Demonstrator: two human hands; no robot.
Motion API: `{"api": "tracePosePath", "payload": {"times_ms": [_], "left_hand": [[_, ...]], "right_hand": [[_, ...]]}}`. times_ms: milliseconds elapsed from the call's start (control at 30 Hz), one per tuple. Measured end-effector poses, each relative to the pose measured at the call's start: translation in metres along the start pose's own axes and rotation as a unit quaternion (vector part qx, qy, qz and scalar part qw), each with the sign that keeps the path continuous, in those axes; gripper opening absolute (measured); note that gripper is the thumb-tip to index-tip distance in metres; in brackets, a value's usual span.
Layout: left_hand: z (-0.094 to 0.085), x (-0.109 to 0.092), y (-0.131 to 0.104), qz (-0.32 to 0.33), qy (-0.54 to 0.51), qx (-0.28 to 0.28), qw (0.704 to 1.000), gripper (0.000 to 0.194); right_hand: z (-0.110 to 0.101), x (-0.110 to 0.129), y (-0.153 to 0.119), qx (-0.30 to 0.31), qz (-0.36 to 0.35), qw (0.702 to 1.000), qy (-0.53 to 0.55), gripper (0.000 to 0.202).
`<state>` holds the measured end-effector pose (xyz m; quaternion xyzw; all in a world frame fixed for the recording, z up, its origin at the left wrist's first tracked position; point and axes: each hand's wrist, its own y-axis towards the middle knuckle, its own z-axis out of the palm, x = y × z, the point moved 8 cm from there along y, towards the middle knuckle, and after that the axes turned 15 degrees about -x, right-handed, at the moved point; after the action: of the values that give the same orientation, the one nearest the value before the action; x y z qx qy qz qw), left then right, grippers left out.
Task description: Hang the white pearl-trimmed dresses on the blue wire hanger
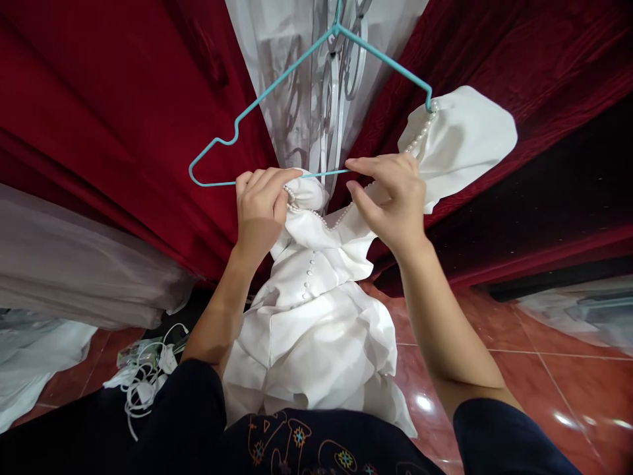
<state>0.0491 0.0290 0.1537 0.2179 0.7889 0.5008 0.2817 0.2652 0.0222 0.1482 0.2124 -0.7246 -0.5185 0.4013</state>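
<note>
A teal wire hanger [297, 61] hangs in front of me, with a white dress [316, 310] below it. The dress has a pearl-trimmed neckline and small buttons down its front. Its puffed sleeve [469, 135] on the right sits at the hanger's right end, while the hanger's left shoulder is bare. My left hand [262, 201] is closed around the hanger's bottom bar and the dress's left shoulder part. At the right of the bar, my right hand [390, 198] is against the neckline, thumb and forefinger apart near the bar's end.
Dark red curtains [123, 99] hang on both sides, with white sheer fabric and a pale metal frame [332, 105] between them. Tangled white cables [146, 382] lie at lower left. The floor has red tiles [544, 376]. White fabric trails at both lower sides.
</note>
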Motion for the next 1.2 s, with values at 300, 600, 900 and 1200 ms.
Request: {"api": "tracePosePath", "payload": {"times_ms": [300,600,900,1200], "left_hand": [[0.007,0.002,-0.003,-0.016,-0.005,0.017,1.0,0.032],[-0.007,0.019,0.004,-0.018,0.021,0.04,0.999,0.033],[-0.002,0.018,0.006,-0.031,0.022,0.036,0.999,0.034],[0.015,0.009,0.002,-0.042,-0.018,0.047,0.998,0.036]], "right_hand": [[-0.066,-0.032,0.052,-0.144,-0.069,0.987,-0.017,0.043],[-0.053,-0.059,0.067,-0.123,0.083,0.966,-0.212,0.025],[-0.099,-0.123,0.017,-0.227,0.245,0.933,-0.137,0.024],[-0.057,-0.002,0.007,-0.092,-0.068,0.992,-0.049,0.014]]}}
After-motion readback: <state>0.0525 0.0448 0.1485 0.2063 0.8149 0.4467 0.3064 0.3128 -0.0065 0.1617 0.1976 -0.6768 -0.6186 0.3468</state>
